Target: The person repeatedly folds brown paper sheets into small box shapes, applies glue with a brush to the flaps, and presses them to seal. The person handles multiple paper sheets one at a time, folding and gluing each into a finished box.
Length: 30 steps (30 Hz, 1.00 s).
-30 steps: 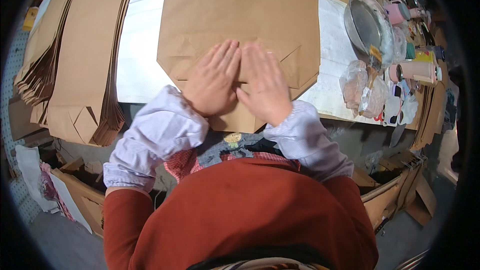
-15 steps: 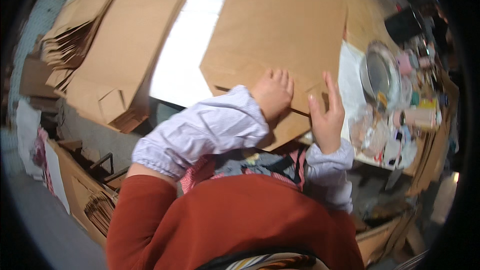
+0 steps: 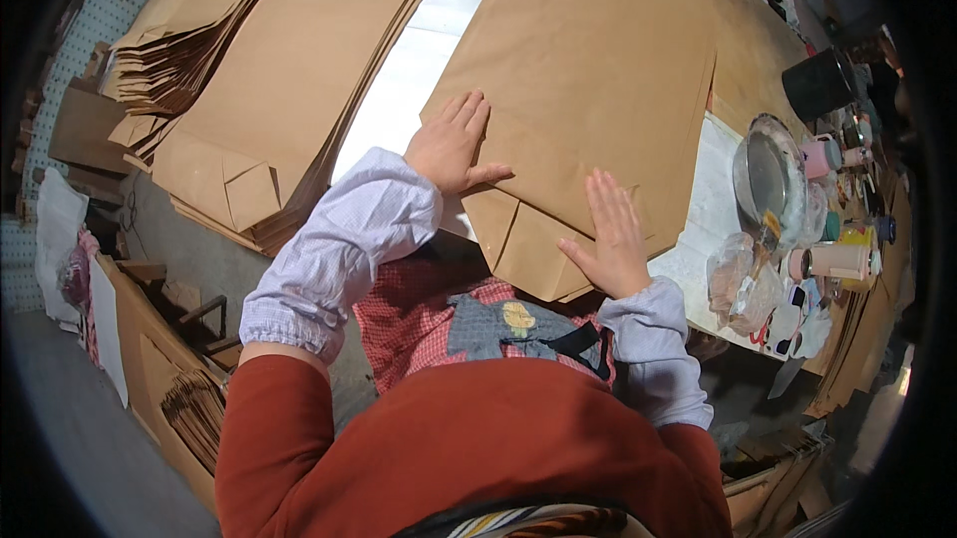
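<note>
A large brown paper bag (image 3: 598, 69) lies flat in front of me, its folded bottom end toward my body. My left hand (image 3: 451, 144) rests flat on the bag's left edge, fingers stretched and thumb pointing right. Near the bag's lower right part lies my right hand (image 3: 613, 239), palm down with fingers extended and thumb apart. Between the two hands shows the folded bottom flap (image 3: 533, 244), which reaches past the table's near edge. Neither hand grips anything.
To the left lie stacks of brown paper bags (image 3: 289, 69) beside a white sheet (image 3: 409, 69). On the right stand a metal basin (image 3: 770, 174) with a brush (image 3: 771, 226), crumpled clear plastic (image 3: 733, 269), a dark container (image 3: 819, 84) and several bottles. A cardboard box (image 3: 150, 358) sits lower left.
My left hand has moved left from the bag's near middle to its left edge and spread out. My right hand has shifted slightly left and lowered flat. The bottom flap now shows more fully.
</note>
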Each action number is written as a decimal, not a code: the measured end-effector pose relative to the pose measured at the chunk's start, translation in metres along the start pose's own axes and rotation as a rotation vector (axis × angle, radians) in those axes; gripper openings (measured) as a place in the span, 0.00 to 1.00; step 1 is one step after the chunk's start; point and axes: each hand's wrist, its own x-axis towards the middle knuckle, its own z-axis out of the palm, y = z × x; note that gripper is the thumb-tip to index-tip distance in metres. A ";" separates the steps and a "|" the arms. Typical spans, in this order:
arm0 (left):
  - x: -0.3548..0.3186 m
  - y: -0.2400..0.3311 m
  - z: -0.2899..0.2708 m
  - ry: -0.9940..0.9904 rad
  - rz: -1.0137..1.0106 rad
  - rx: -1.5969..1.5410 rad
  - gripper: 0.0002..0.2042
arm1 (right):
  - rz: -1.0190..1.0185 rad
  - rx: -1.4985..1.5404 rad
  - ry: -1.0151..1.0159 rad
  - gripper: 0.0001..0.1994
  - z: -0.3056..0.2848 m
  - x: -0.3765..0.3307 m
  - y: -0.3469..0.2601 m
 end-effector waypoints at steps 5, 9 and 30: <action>0.017 -0.016 0.007 0.020 -0.015 0.025 0.49 | 0.031 0.029 -0.036 0.46 -0.004 0.004 -0.001; 0.016 0.001 -0.008 0.048 -0.147 0.171 0.49 | 0.017 0.008 -0.026 0.45 -0.001 0.001 0.001; -0.043 -0.030 -0.126 0.289 0.172 0.688 0.16 | 0.335 0.998 0.227 0.15 -0.035 -0.007 0.015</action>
